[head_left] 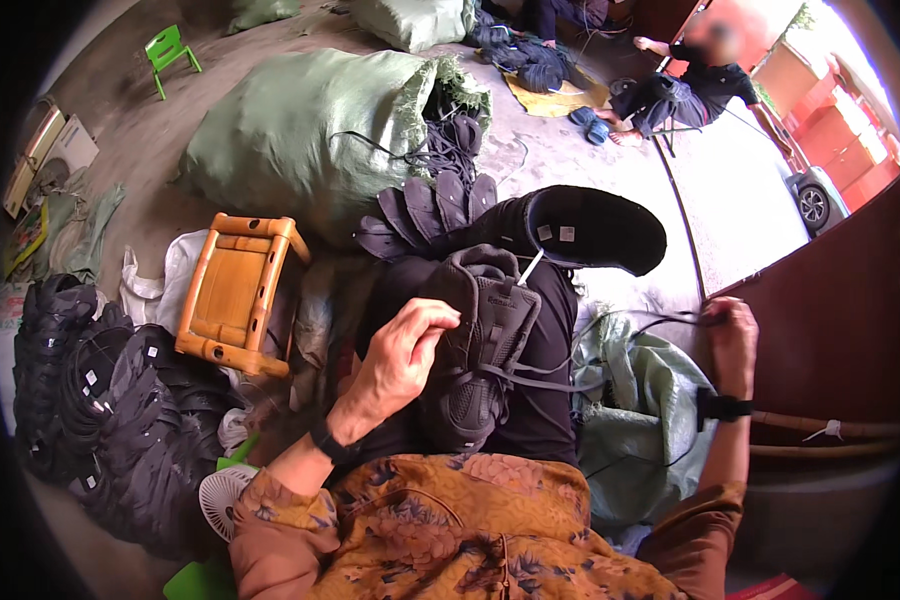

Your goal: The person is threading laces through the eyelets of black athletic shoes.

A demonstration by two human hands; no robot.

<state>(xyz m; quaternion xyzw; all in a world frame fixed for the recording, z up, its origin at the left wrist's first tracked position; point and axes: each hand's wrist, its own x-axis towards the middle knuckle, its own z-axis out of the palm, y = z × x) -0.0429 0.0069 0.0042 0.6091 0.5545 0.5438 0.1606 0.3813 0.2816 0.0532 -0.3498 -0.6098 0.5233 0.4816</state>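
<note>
Dark grey mesh and overlays cover a shoe [490, 335] lying across a seated worker's lap, toe toward the body, collar pointing away. The right hand [735, 325] stretches well out to the side, fingers closed around a dark lace [560, 384] that runs slackly back to the shoe's front. The left hand [400, 350] rests at the shoe's left edge, thumb and fingertips close together; whether they pinch anything cannot be told. The step appears to be lacing: good work likely calls for steadying the upper with the left hand, drawing the lace smoothly rather than jerking it, keeping it untwisted and evening both sides before tightening. The loose length hangs near a pale green sack [625, 380], where it could snag, so a clear pulling path helps.
</note>
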